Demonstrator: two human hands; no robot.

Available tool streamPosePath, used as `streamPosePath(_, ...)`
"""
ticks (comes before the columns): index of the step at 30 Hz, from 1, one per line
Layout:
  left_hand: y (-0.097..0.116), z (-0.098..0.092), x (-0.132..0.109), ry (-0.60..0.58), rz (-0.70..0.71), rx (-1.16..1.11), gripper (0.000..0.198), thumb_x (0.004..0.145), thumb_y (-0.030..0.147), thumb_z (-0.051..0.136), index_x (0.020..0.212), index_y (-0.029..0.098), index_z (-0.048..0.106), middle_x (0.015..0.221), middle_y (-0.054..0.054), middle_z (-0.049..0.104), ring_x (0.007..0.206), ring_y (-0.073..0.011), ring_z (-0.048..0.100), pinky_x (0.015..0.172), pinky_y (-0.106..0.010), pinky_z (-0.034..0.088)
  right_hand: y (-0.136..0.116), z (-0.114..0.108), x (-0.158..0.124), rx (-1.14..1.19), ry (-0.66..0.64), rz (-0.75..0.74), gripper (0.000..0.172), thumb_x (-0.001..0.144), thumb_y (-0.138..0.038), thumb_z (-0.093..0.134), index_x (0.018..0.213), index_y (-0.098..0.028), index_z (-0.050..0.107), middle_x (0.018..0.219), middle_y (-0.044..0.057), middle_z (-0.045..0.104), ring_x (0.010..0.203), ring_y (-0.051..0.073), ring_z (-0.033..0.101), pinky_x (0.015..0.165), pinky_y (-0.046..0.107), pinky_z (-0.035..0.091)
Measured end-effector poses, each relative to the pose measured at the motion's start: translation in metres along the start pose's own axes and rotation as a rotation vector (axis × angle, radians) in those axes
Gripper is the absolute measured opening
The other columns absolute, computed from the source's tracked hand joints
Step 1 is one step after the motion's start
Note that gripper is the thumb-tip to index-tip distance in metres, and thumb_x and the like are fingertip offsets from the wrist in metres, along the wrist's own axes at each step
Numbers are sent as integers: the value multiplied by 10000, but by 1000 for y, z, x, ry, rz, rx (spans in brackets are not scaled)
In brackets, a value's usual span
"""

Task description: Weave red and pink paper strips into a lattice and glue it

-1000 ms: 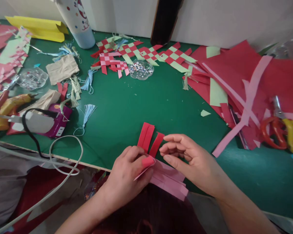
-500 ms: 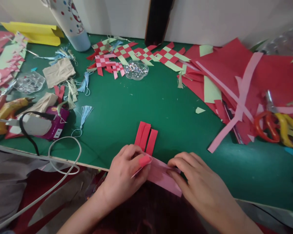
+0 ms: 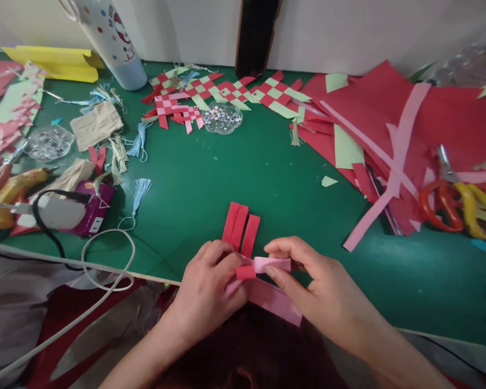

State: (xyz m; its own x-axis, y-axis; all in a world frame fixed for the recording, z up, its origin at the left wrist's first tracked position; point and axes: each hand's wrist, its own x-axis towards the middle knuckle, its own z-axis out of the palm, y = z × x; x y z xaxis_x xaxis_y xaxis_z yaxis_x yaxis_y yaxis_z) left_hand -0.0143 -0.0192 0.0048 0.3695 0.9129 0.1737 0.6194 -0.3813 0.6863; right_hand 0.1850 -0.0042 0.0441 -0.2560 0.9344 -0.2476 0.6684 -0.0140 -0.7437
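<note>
My left hand (image 3: 204, 286) is closed on the near ends of three red paper strips (image 3: 241, 227) that lie side by side on the green table (image 3: 235, 173), pointing away from me. My right hand (image 3: 308, 281) pinches a pink paper strip (image 3: 272, 264) and holds it crosswise over the red strips, close to my left fingers. More pink strips (image 3: 273, 300) lie under both hands at the table's near edge.
Woven red, pink and green paper mats (image 3: 227, 94) and a clear dish of beads (image 3: 222, 116) lie at the back. Red paper sheets (image 3: 389, 124) and scissors (image 3: 457, 205) fill the right. A glue gun (image 3: 16, 186), cable (image 3: 105, 259), tassels (image 3: 140, 192) and a bottle (image 3: 113, 43) are on the left.
My right hand dropped from near the red strips to the pink strips, picked one up and brought it across the red strips. My left hand stayed pinching the strip ends.
</note>
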Motion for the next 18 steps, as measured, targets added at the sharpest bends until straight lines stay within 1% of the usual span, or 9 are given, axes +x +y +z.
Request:
streamPosePath(2,0,-1,0,-24,-2,12,77,831,165,619,904,190,620,931,-62,618,838,-203,588,728,-358,528,-9,2,5,59,-46,-24,108,920,-328,538,986,-283,610,905,-13,747,760,148,711,644,226,545)
streamPosePath(4,0,-1,0,-42,-11,7,39,865,195,595,899,186,613,929,-64,617,833,-200,581,723,-354,524,-15,2,8,92,-89,-62,111,925,-323,534,982,-284,621,928,-20,748,790,139,713,663,217,547)
streamPosePath(7,-2,-1,0,-59,-34,-23,91,880,143,538,907,193,608,946,-55,617,849,-185,581,756,-345,519,-15,-1,13,107,-122,-108,152,940,-356,535,1045,-293,625,951,-26,748,822,133,711,706,222,548)
streamPosePath(9,-3,-1,-1,-63,-47,-41,130,868,114,531,931,196,611,979,-55,618,875,-182,583,786,-346,516,-10,-5,20,88,-76,-121,217,967,-386,495,1126,-289,605,936,-19,746,818,135,709,715,234,544)
streamPosePath(11,-3,0,0,-47,-39,-55,134,883,114,522,927,199,616,971,-51,624,876,-175,591,804,-346,515,-3,-8,31,-15,27,-125,257,985,-376,450,1169,-261,589,957,7,736,833,149,702,723,262,537)
streamPosePath(13,-2,1,1,-8,-27,-58,140,914,131,500,895,201,620,927,-47,629,844,-166,600,793,-340,519,3,-7,42,-182,98,-131,250,974,-339,456,1144,-230,601,1015,42,716,888,180,687,737,304,531)
streamPosePath(14,-2,1,1,11,-20,-59,150,926,141,492,883,203,621,916,-47,631,834,-164,605,785,-338,521,5,-6,46,-263,105,-132,236,957,-332,481,1119,-221,612,1039,56,705,918,199,677,743,325,528)
streamPosePath(16,-2,1,1,28,-9,-54,152,933,146,492,879,201,623,916,-48,635,835,-163,609,780,-335,524,7,-2,54,-372,78,-130,193,924,-336,534,1049,-223,628,1044,61,691,958,229,655,744,353,522)
streamPosePath(18,-3,2,1,36,6,-43,142,930,137,500,881,196,620,919,-46,638,833,-159,605,782,-332,524,7,1,56,-400,65,-120,125,900,-331,568,954,-235,628,1006,49,687,970,237,639,740,356,515)
